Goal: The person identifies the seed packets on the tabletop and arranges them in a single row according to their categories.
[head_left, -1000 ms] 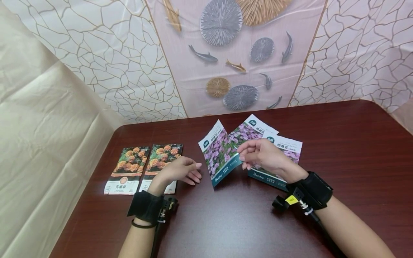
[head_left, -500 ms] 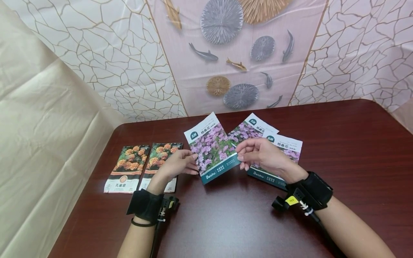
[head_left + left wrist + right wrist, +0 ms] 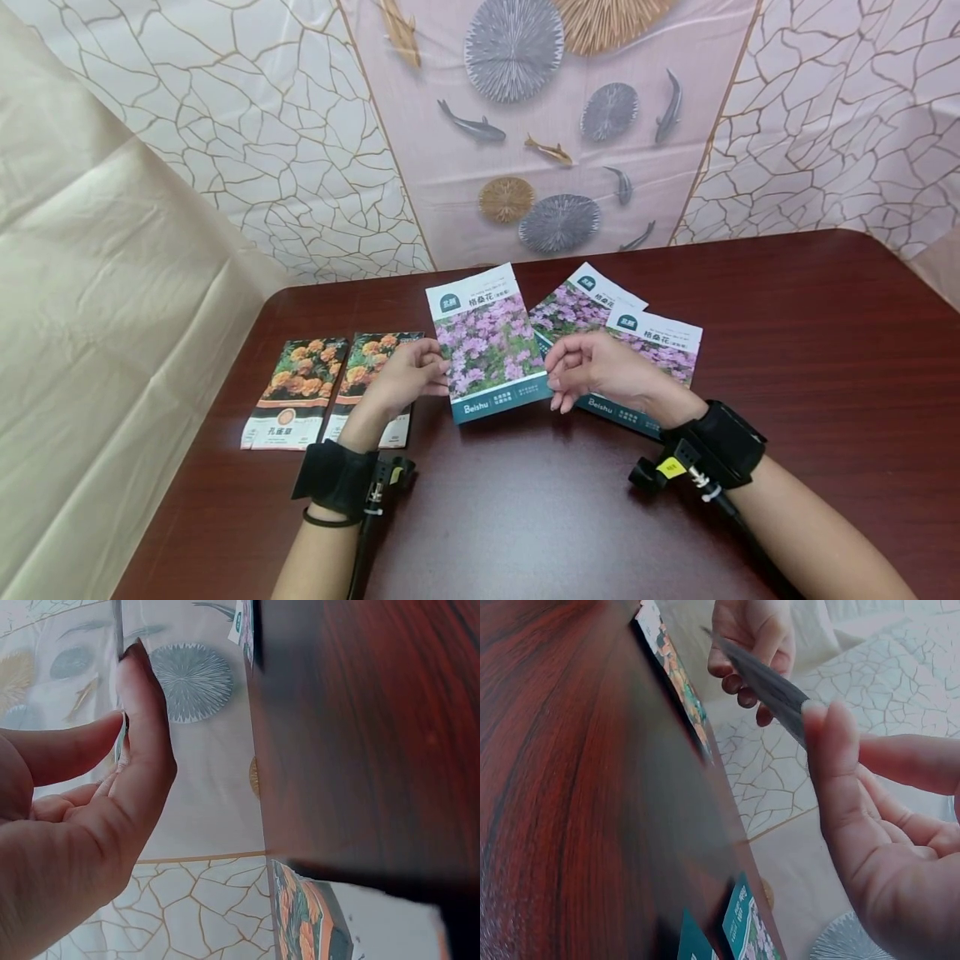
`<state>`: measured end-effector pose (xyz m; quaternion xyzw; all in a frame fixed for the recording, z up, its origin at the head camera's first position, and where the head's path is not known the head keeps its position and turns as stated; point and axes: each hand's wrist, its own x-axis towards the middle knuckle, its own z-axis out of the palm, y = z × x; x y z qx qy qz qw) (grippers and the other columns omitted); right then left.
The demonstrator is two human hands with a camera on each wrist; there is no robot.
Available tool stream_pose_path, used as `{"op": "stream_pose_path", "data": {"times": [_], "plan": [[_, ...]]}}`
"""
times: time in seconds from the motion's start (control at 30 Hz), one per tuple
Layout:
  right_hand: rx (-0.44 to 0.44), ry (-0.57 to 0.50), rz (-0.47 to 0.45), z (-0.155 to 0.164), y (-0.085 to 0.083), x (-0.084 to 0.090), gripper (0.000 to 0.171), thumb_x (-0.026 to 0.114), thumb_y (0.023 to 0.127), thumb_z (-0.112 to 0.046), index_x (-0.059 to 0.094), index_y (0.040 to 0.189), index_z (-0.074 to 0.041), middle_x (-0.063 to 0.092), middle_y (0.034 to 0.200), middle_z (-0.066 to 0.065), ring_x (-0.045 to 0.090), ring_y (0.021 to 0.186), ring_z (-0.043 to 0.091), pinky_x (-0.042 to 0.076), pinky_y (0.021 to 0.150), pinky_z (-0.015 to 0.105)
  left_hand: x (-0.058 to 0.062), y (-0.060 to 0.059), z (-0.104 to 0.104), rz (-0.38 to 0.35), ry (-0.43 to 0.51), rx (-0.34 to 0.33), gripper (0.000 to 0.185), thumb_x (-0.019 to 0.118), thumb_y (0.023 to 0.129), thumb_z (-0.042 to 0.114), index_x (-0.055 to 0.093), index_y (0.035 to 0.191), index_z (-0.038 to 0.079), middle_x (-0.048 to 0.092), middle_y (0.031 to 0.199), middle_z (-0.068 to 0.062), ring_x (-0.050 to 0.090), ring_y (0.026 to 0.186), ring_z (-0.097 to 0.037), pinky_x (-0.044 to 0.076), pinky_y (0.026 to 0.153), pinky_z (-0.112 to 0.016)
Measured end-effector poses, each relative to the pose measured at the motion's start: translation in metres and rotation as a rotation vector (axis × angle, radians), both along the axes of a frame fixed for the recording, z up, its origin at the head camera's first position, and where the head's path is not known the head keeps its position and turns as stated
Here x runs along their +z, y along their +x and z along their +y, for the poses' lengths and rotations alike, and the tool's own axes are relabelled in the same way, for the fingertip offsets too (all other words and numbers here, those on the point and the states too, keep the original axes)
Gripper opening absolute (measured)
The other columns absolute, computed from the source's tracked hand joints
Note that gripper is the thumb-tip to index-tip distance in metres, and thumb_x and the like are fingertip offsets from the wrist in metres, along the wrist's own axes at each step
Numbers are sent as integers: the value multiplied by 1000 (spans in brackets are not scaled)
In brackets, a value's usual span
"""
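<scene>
Between the two hands a seed packet with purple flowers [image 3: 489,346] is held up, its front turned to the head camera. My left hand [image 3: 408,375] pinches its left edge between thumb and fingers. At the lower right corner, my right hand [image 3: 600,371] pinches it too. The right wrist view shows the packet [image 3: 769,686] nearly edge-on, raised off the table, with thumb and fingertip on its near end. Two more purple-flower packets, a rear one [image 3: 573,304] and a front one [image 3: 663,337], overlap on the table behind and under the right hand, which partly hides them.
Two orange marigold packets, an outer one [image 3: 300,392] and an inner one [image 3: 367,367], lie side by side at the left; the left hand covers part of the inner one. The dark red table [image 3: 480,517] ends at a patterned cloth backdrop [image 3: 465,175].
The left hand has taken hold of the packet's left edge. The packet has swung from a slant to nearly upright and faces the head camera; the right hand keeps its corner.
</scene>
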<state>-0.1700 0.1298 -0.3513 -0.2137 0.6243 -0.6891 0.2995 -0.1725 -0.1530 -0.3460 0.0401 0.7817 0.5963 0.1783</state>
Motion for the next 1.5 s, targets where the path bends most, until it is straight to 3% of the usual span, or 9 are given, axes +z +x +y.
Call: {"op": "stream_pose_path", "data": {"times": [0.23, 0.37, 0.6, 0.87, 1.13, 1.27, 1.5], "plan": [[38, 63, -12, -2, 0, 0, 17, 53, 87, 5, 52, 100, 15, 61, 82, 20, 64, 70, 26, 54, 61, 39, 0, -2, -8, -28, 21, -34, 23, 42, 94, -4, 39, 116, -11, 50, 84, -7, 55, 68, -11, 54, 66, -28], [31, 104, -2, -1, 0, 0, 18, 53, 89, 0, 55, 101, 13, 60, 86, 25, 63, 69, 24, 54, 60, 38, -1, -4, -16, -57, 11, -48, 22, 41, 94, -4, 38, 116, -10, 48, 83, -7, 54, 69, -12, 54, 65, -29], [-11, 178, 21, 1, -1, 1, 17, 56, 90, -7, 59, 98, 7, 62, 87, 22, 62, 70, 26, 53, 65, 44, -3, -5, -25, -78, -153, -16, 31, 41, 94, -5, 37, 124, -11, 48, 88, -12, 51, 70, -17, 54, 64, -31], [-10, 197, 35, 3, -4, -1, 23, 56, 91, -8, 57, 100, 13, 62, 85, 20, 63, 70, 26, 52, 68, 46, -8, -6, -26, -62, -297, -13, 31, 43, 93, -4, 42, 124, -11, 52, 91, -16, 54, 67, -18, 54, 60, -31], [-12, 215, 64, 3, -4, -2, 26, 55, 90, -7, 55, 101, 17, 63, 83, 20, 63, 69, 27, 52, 67, 46, -15, -6, -24, -46, -418, -7, 38, 48, 91, -3, 42, 128, -12, 54, 106, -25, 61, 71, -23, 54, 61, -31], [-13, 224, 73, 4, -4, -2, 26, 55, 90, -7, 55, 100, 17, 63, 82, 19, 63, 70, 27, 52, 67, 45, -16, -7, -22, -24, -488, -19, 38, 49, 90, -4, 44, 127, -11, 58, 101, -22, 62, 70, -23, 54, 59, -31], [-15, 229, 74, 5, -3, 0, 25, 54, 91, -6, 55, 100, 17, 63, 82, 19, 63, 70, 27, 52, 69, 46, -15, -6, -18, -20, -531, -7, 39, 55, 88, -3, 46, 126, -9, 60, 91, -17, 61, 66, -20, 54, 55, -29]]}}
